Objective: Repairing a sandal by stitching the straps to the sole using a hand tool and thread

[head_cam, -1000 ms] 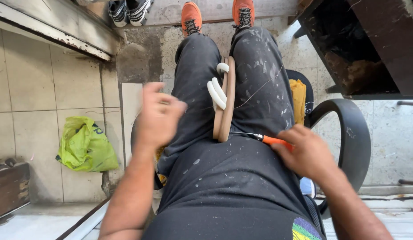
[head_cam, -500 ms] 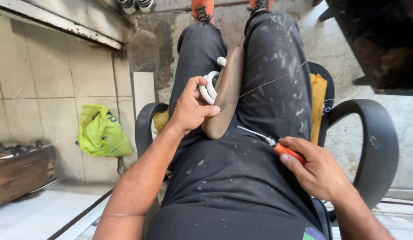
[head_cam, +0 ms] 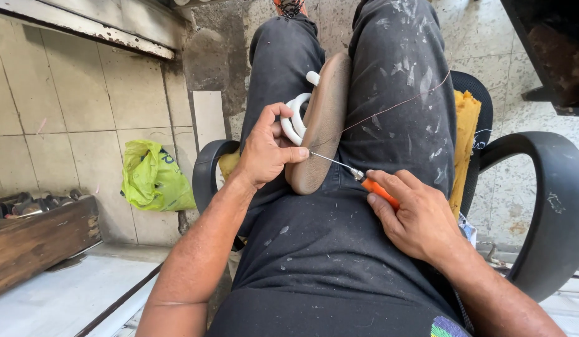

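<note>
We see one brown rubber sandal with white straps wedged between the knees; our left hand pinches its edge, our right hand grips one orange-handled awl. One crumpled green plastic bag lies left of the sandal.

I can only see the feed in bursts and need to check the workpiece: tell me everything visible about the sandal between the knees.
The sandal stands on edge, clamped between the thighs in dark, paint-flecked trousers, its tan sole turned to the camera. The sole looks like leather or rubber, rounded at the near end. White straps loop out on its left side. The left hand grips it at the straps, thumb on the sole edge. The metal tip of an orange-handled awl, held by the right hand, meets that edge. A thin thread runs from there across the right thigh.
</note>
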